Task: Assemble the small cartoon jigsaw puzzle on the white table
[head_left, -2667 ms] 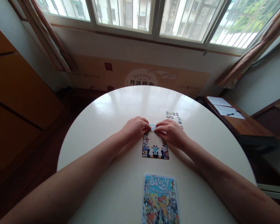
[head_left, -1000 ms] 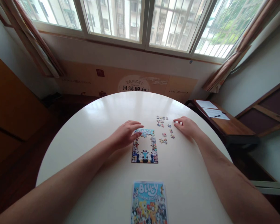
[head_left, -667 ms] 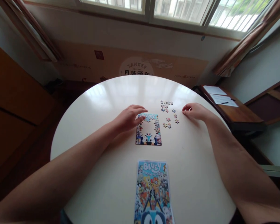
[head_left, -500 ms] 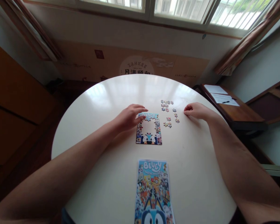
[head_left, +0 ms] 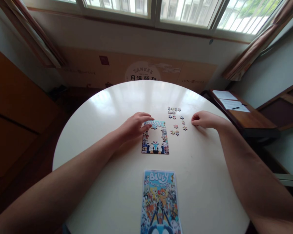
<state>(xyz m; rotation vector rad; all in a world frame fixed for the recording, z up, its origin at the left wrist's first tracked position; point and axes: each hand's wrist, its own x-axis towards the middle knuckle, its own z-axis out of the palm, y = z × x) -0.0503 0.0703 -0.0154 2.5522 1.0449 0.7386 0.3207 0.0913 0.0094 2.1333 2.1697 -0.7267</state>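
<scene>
A partly assembled jigsaw puzzle (head_left: 155, 148) lies on the white table, its border joined around an open middle. My left hand (head_left: 138, 124) rests at its upper left corner, fingers apart, with thumb and fingertips over the edge. Right of the puzzle lie several loose jigsaw pieces (head_left: 175, 113), some in a cluster and some in a short column. Beside that column, my right hand (head_left: 202, 119) is closed with fingertips pressed together near the tabletop. Whatever it may hold is hidden.
A printed Bluey picture sheet (head_left: 160, 201) lies nearer me on the round white table (head_left: 107, 188). A brown side table (head_left: 246, 118) at the right bears papers (head_left: 234, 104) and a pen. Windows and a wall stand beyond the table.
The whole view has shifted slightly, with the scene sitting a little lower in the picture. Both hands keep nearly the same places and poses.
</scene>
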